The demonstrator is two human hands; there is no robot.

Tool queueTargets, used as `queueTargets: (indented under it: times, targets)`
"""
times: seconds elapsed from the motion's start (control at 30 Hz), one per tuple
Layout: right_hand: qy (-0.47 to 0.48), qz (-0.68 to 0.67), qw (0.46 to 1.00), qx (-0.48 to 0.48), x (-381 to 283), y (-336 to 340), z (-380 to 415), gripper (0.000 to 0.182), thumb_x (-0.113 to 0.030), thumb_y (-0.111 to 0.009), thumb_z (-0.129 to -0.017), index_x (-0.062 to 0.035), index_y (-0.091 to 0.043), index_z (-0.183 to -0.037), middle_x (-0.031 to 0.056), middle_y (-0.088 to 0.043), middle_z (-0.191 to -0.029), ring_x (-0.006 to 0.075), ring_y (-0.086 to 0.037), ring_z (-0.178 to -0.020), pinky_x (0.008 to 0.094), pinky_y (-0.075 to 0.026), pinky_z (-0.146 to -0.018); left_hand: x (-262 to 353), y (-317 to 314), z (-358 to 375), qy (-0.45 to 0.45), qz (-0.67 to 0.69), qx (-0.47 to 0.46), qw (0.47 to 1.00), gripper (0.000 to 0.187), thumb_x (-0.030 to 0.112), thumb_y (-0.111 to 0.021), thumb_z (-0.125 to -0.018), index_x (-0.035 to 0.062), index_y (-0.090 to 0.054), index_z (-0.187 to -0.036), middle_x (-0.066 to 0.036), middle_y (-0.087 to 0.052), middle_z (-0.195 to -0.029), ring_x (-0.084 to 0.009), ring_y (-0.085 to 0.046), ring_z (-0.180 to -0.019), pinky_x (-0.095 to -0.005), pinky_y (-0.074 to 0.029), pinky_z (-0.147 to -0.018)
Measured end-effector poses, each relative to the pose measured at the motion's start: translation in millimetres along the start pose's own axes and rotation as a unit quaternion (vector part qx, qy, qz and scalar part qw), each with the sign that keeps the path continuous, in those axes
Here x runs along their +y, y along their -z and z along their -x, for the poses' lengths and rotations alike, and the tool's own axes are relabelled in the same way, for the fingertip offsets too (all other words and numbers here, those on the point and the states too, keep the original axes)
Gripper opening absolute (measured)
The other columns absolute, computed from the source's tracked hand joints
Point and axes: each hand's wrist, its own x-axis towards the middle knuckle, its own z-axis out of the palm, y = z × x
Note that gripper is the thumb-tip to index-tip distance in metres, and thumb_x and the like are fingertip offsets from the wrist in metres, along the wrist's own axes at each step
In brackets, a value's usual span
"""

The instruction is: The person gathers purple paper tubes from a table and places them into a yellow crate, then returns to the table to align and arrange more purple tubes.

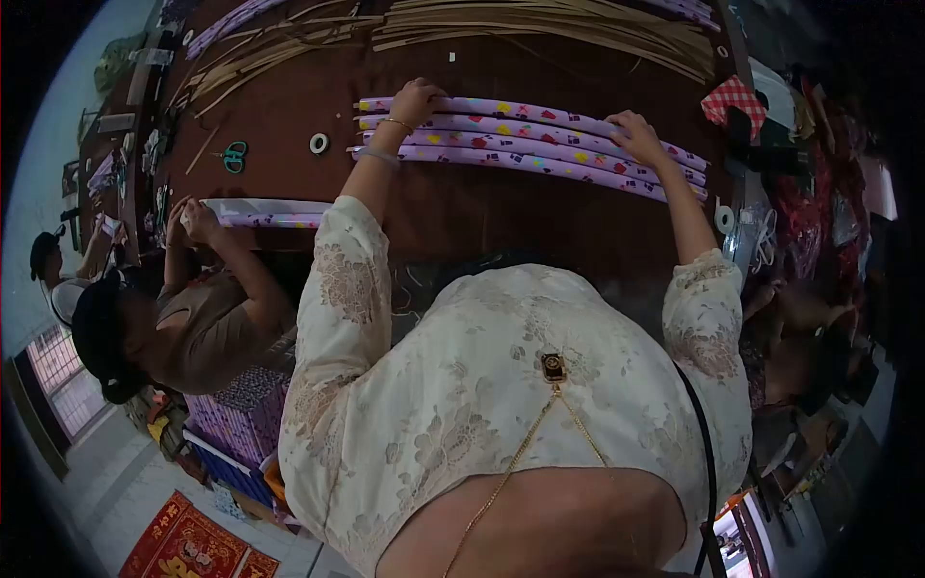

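Observation:
Several long, thin lilac rolls [540, 154] printed with small coloured figures lie side by side across the brown tabletop in front of me. My left hand [416, 102] reaches over their left part, its fingers curled closed on the roll farthest from me. Farther along, my right hand [638, 140] rests on the right part of the rolls, with its fingers bent closed over the upper ones. The fingertips of both hands are small and partly hidden, so the exact grip is hard to see.
A co-worker's hands [198, 222] hold a white-and-lilac sheet [270, 212] at left. Green-handled scissors [234, 157] and a white tape roll [319, 144] lie nearby. Bundles of tan strips [540, 29] cover the far side. Another tape roll [724, 219] sits at the right edge.

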Motion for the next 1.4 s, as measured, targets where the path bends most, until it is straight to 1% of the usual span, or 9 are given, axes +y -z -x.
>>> queueTargets:
  times: [0.2,0.33,0.47,0.5,0.73,0.93,1.27,1.33,1.4]
  targets:
    - [-0.008,-0.015,1.0,0.015,8,-8,1,0.032,-0.021,-0.053,-0.08,-0.0145,-0.052,-0.111,0.0086,-0.049,-0.097,0.0247,-0.048,-0.1,0.0382,-0.039,-0.085,-3,-8,7,-0.028,0.083,0.038,0.995,0.016,0.021,-0.06,-0.074,0.0132,-0.067,-0.086,-0.008,-0.061,-0.088,-0.0267,-0.057,-0.086,-0.0366,-0.046,-0.076]
    - [-0.066,0.042,0.997,-0.016,-26,2,0,0.035,-0.025,-0.05,-0.082,-0.0146,-0.05,-0.116,0.0089,-0.05,-0.103,0.0248,-0.048,-0.101,0.0386,-0.037,-0.088,5,-5,13,0.012,0.12,0.038,0.992,0.019,0.024,-0.062,-0.075,0.0116,-0.066,-0.088,-0.009,-0.061,-0.088,-0.0277,-0.057,-0.084,-0.0376,-0.044,-0.077]
    - [0.089,0.119,0.976,0.158,-86,-49,-26,0.045,-0.027,-0.045,-0.084,-0.0076,-0.042,-0.125,0.0075,-0.038,-0.133,0.0223,-0.036,-0.122,0.0447,-0.027,-0.099,14,-2,16,0.021,0.107,0.062,0.992,0.018,0.024,-0.06,-0.077,0.0118,-0.066,-0.089,-0.009,-0.061,-0.089,-0.0277,-0.057,-0.085,-0.0431,-0.039,-0.085]
    - [0.099,0.171,0.97,0.139,-114,-58,-30,0.047,-0.029,-0.042,-0.087,-0.0063,-0.038,-0.128,0.0068,-0.031,-0.138,0.0212,-0.03,-0.126,0.0454,-0.021,-0.102,17,-3,18,0.007,0.075,0.075,0.994,0.018,0.024,-0.059,-0.078,0.0123,-0.065,-0.09,-0.009,-0.061,-0.091,-0.0276,-0.056,-0.087,-0.045,-0.039,-0.086]
    - [0.133,0.06,0.968,0.205,-200,-107,-55,0.055,-0.036,-0.043,-0.086,-0.0011,-0.035,-0.128,0.0113,-0.027,-0.139,0.0225,-0.029,-0.127,0.0469,-0.019,-0.103,16,-9,23,-0.009,0.028,0.097,0.995,0.017,0.024,-0.057,-0.079,0.0155,-0.061,-0.094,-0.007,-0.058,-0.093,-0.0269,-0.055,-0.091,-0.0492,-0.034,-0.092]
    - [0.038,0.15,0.979,0.136,-147,-72,-6,0.051,-0.035,-0.034,-0.091,-0.0085,-0.027,-0.134,0.005,-0.022,-0.142,0.018,-0.021,-0.13,0.0457,-0.015,-0.105,17,-7,24,-0.023,0.04,0.109,0.993,0.019,0.022,-0.058,-0.077,0.0134,-0.061,-0.094,-0.008,-0.058,-0.093,-0.0268,-0.054,-0.091,-0.0478,-0.034,-0.091]
    - [-0.252,0.293,0.898,0.212,92,-23,137,0.053,-0.038,-0.025,-0.093,-0.0071,-0.023,-0.136,0.0079,-0.022,-0.142,0.0227,-0.021,-0.13,0.0495,-0.013,-0.104,15,-9,26,-0.016,0.025,0.092,0.995,0.019,0.023,-0.057,-0.078,0.0136,-0.061,-0.094,-0.006,-0.059,-0.094,-0.0257,-0.053,-0.094,-0.0479,-0.033,-0.093]
    - [-0.314,0.314,0.881,0.161,98,-19,139,0.054,-0.038,-0.026,-0.093,-0.0063,-0.022,-0.136,0.0092,-0.021,-0.142,0.0238,-0.02,-0.131,0.0497,-0.011,-0.104,11,-11,25,-0.018,0.019,0.089,0.996,0.02,0.025,-0.057,-0.079,0.0137,-0.06,-0.094,-0.006,-0.059,-0.095,-0.0254,-0.053,-0.095,-0.048,-0.033,-0.092]
    - [-0.269,0.221,0.9,0.261,72,-14,126,0.054,-0.037,-0.028,-0.093,-0.0054,-0.022,-0.136,0.0098,-0.02,-0.142,0.0245,-0.019,-0.131,0.0493,-0.011,-0.105,14,-7,25,-0.017,0.021,0.09,0.996,0.02,0.026,-0.057,-0.079,0.0136,-0.061,-0.094,-0.006,-0.059,-0.095,-0.0252,-0.053,-0.095,-0.048,-0.033,-0.092]
